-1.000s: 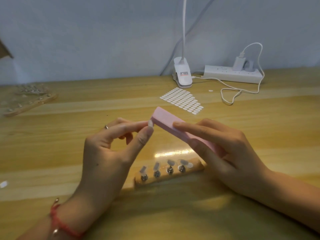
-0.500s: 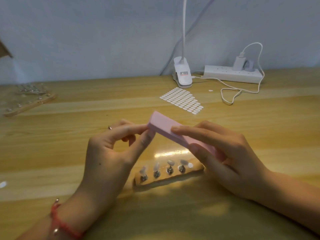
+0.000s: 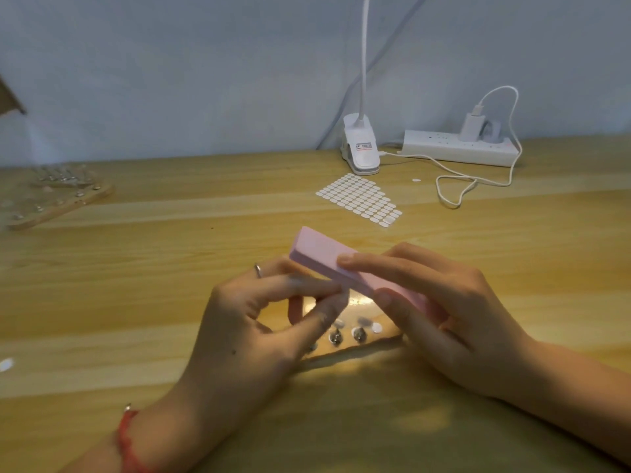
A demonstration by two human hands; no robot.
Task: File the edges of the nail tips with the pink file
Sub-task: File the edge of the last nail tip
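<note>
Fingers (image 3: 307, 285) of the left hand (image 3: 252, 326) curl in, index and thumb pinched together above the wooden stand (image 3: 387, 337) and pressed to the underside of the pink file (image 3: 324, 256). What they pinch is too small and blurred to see, though I judge it a nail tip. The right hand (image 3: 457, 319) grips the file above the stand, index finger flat along its top, thumb beneath. Other nail tips (image 3: 364, 320) sit on the stand's pegs. Beyond the stand lie a sticker sheet (image 3: 360, 199) and a clip lamp (image 3: 361, 155). To file well, short, light strokes along the tip's edge seem best, with the pinch firm and close to that edge so the tip cannot flex or flick out
</note>
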